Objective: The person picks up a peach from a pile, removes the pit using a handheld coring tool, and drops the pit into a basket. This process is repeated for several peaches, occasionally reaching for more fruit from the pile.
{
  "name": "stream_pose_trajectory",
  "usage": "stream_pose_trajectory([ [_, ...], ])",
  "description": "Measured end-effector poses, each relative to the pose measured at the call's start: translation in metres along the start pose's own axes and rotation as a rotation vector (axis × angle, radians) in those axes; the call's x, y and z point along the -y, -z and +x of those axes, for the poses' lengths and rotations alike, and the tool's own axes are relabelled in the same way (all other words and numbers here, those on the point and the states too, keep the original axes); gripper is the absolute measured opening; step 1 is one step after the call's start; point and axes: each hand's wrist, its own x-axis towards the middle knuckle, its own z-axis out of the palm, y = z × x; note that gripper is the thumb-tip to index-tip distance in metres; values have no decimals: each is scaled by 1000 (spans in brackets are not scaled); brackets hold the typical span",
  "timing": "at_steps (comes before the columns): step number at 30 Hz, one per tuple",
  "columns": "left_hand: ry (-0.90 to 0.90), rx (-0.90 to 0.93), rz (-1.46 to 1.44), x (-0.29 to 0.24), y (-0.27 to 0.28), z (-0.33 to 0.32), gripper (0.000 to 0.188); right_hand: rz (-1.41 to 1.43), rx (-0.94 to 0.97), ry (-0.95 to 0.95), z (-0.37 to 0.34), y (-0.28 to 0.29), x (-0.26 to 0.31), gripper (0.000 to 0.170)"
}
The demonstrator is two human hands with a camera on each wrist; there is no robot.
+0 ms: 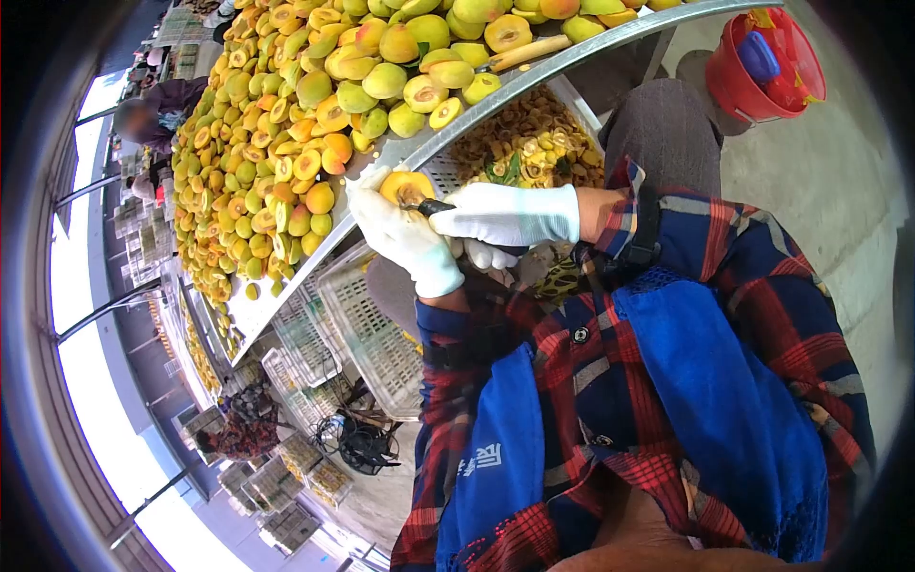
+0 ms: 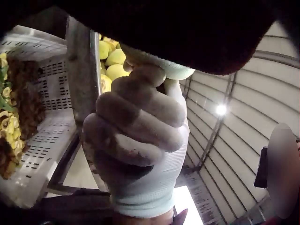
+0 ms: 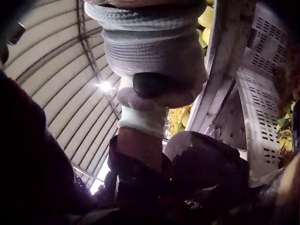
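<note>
In the head view my left hand, in a white glove, holds a yellow peach half with its cut face up. My gloved right hand grips a black-handled tool, whose dark tip meets the brown middle of the peach half. Most of that tip is hidden. Curled fingers of the left hand fill the left wrist view. From the right hand in the right wrist view, the rounded black end of the handle pokes out below the fist. Both hands are just off the table's metal edge.
Halved and whole peaches cover the metal table. A wooden-handled knife lies near its rim. Below stands a crate of pits and scraps. White plastic crates and a red bucket flank me. Other people are farther off.
</note>
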Motion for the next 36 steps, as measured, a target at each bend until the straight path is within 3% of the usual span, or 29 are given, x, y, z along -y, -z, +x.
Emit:
stream_pose_trajectory([
  [4,75,41,-98,-2,-1,0,35,175,137,-108,-2,13,4,48],
  [5,76,40,-100,-5,3,4,35,110,166,-114,-7,17,12,47],
  [7,597,369,-763,-10,16,11,45,59,230,-142,-10,27,16,47],
  [10,641,501,-866,0,18,13,52,31,322,-189,-13,26,17,48],
  [12,545,474,-881,1,14,8,53,353,440,-133,-11,23,6,46],
  [14,475,304,-965,-7,9,4,47,418,444,-180,-9,17,3,44],
  [15,536,178,-932,-13,4,3,48,399,392,-104,-6,12,-3,43],
  [16,531,164,-936,-11,1,4,48,380,342,-29,-4,7,-9,43],
  [18,725,120,-1122,5,-4,3,56,162,169,40,-3,-1,-13,44],
  [19,770,271,-1373,17,0,6,54,14,106,70,-1,-3,-18,43],
  [20,767,256,-1376,29,3,6,54,-134,46,99,0,-4,-22,43],
  [22,930,144,-1137,31,13,10,50,-103,29,-10,-2,-5,-21,42],
  [23,757,-43,-1047,31,12,10,46,229,-58,-22,4,3,-30,42],
  [24,688,-7,-842,40,33,13,41,564,-149,-42,6,11,-36,42],
  [25,476,2,-447,45,58,15,38,691,-260,-156,6,21,-39,42],
  [26,306,-57,-21,50,83,17,35,767,-190,-195,9,39,-57,41],
  [27,423,-86,20,78,113,19,37,669,-265,-201,7,38,-59,41],
  [28,222,26,425,89,147,22,39,566,-335,-209,2,36,-55,40],
  [29,498,-47,294,96,168,17,42,530,-391,-214,-2,31,-50,49],
  [32,571,-56,343,102,206,11,40,513,-301,-221,0,37,-50,47],
  [34,507,44,228,89,192,11,40,408,-342,-262,2,32,-49,45],
  [35,397,199,246,95,183,12,40,319,-333,-269,4,33,-53,43],
  [36,532,191,144,96,162,14,40,230,-323,-275,7,34,-60,41],
])
